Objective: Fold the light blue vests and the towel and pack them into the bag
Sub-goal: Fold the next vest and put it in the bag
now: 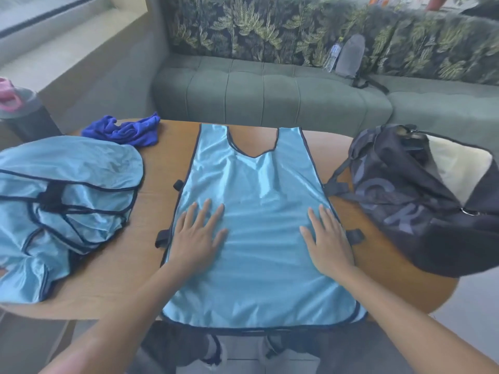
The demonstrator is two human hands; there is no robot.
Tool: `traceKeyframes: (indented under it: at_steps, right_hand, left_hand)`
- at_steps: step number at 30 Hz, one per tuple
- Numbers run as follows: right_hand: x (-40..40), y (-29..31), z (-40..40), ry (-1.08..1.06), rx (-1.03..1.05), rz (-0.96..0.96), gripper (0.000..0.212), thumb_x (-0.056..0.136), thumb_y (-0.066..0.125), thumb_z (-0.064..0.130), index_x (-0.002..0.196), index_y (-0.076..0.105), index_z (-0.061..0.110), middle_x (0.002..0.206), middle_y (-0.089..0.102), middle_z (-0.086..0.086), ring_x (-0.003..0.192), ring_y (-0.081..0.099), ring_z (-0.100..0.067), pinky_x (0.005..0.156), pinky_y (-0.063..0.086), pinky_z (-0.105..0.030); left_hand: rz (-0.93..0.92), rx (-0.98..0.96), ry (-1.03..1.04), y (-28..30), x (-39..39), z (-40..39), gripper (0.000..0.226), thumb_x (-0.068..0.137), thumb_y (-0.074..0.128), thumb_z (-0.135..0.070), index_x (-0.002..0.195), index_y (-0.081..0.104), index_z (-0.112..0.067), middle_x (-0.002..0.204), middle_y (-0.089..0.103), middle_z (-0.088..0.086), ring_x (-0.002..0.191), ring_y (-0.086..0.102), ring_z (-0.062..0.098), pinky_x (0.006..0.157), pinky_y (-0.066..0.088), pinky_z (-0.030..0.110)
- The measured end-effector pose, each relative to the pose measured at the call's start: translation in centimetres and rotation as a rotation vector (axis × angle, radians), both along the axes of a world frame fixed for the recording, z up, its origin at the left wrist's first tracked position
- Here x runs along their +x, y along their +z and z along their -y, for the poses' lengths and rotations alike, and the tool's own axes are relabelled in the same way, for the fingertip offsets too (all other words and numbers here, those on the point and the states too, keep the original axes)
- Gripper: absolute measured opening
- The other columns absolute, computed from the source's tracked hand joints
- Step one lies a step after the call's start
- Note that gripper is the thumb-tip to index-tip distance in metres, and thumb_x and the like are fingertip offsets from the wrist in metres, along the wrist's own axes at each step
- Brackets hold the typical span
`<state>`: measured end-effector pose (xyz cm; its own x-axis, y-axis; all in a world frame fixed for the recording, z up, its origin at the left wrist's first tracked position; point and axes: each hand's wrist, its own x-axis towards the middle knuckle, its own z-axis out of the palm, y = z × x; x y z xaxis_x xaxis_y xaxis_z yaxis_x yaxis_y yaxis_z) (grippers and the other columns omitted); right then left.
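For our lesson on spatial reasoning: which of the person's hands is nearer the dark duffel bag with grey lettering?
Right. The right hand lies flat beside the dark duffel bag; the left hand is farther away.

Vest [259, 211] flat; vests [62, 201] heaped; towel [127, 129] crumpled; bag [410, 201] perhaps open.

1. The flat vest [259, 217] is coloured light blue and is edged with dark navy trim; black tabs are seen at its sides.
2. Left of that vest, a heap of vests [62, 211] is shown in the same light blue with the same dark trim.
3. Beyond the heap, a deep royal blue is worn by the towel [127, 129].
4. Right of the flat vest, the bag [405, 195] is seen in black with grey lettering and a cream lining.
5. The table [378, 255] is finished in warm orange-brown wood.
6. Behind the table, the sofa [270, 95] is covered in grey-green, backed by a dark panel printed with green and yellow leaves.
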<state>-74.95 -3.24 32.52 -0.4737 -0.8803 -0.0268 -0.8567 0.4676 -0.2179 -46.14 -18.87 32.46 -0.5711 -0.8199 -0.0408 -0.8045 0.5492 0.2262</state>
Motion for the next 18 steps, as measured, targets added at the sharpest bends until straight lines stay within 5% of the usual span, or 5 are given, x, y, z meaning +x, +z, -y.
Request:
traceKeyframes:
  at_steps: [6,12,18]
  right_hand:
    - [-1.3,0.6,-1.0,-0.028,0.010,-0.002,0.063,0.106,0.024,0.052,0.162,0.019,0.021,0.170,0.007,-0.003,0.156,-0.002,-0.016,0.127,0.001,-0.037]
    - [0.6,2.2,-4.5,-0.112,-0.197,0.029,0.051,0.101,0.056,0.026,0.148,0.046,0.011,0.153,0.046,-0.008,0.141,0.038,-0.028,0.114,0.034,-0.042]
    - [2.4,3.7,-10.1,-0.303,-0.288,0.043,0.034,0.094,0.067,0.021,0.126,0.059,0.014,0.120,0.062,-0.007,0.113,0.052,-0.031,0.091,0.045,-0.043]
  left_hand:
    - [-0.013,0.063,-0.012,0.7,0.0,0.3,0.062,0.105,0.021,-0.063,0.162,0.006,-0.043,0.172,0.000,-0.006,0.158,-0.004,0.022,0.127,0.002,0.043]
    - [-0.260,-0.048,0.124,3.1,3.0,-1.4,0.061,0.098,0.062,-0.033,0.153,0.041,-0.018,0.155,0.042,0.008,0.141,0.039,0.035,0.116,0.035,0.049]
    - [-0.137,0.043,0.595,4.2,6.5,-5.0,0.062,0.097,0.059,-0.051,0.133,0.043,-0.003,0.133,0.051,0.019,0.123,0.045,0.040,0.102,0.036,0.048]
